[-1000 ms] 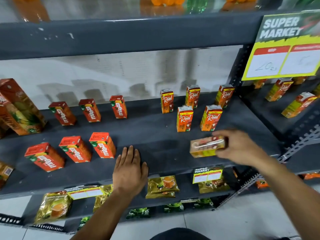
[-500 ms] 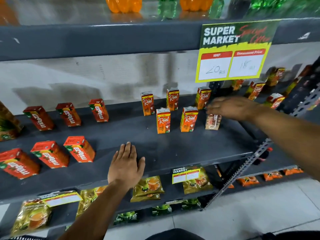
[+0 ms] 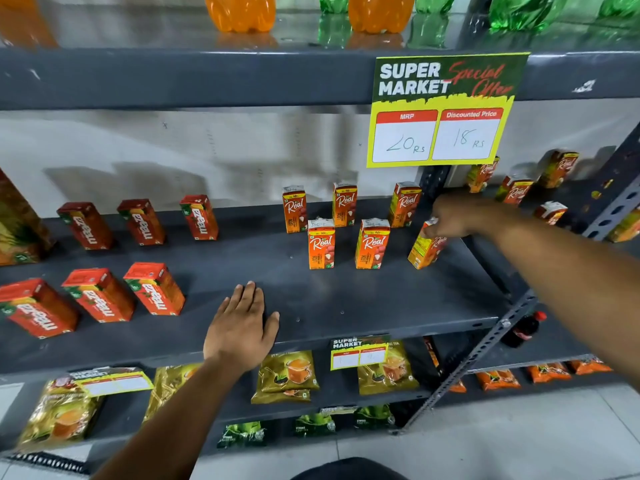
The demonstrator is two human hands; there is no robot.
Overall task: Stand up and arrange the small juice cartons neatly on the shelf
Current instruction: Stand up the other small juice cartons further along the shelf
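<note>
right hand (image 3: 457,218) pinches tilted carton (image 3: 426,247) by its top, squaring the near row | left hand (image 3: 242,327) spread flat on shelf (image 3: 363,299), bracing

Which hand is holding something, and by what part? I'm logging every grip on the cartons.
The right hand holds a tilted Real juice carton by its top end. The left hand lies flat on the shelf, holding nothing.

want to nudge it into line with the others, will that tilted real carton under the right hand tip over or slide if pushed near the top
The tilted carton is tall and narrow, so pushing near its top probably tips it. It looks stiff and boxy, and likely slides on the smooth shelf if pushed low. The right hand grips its top, which should steady it.
</note>
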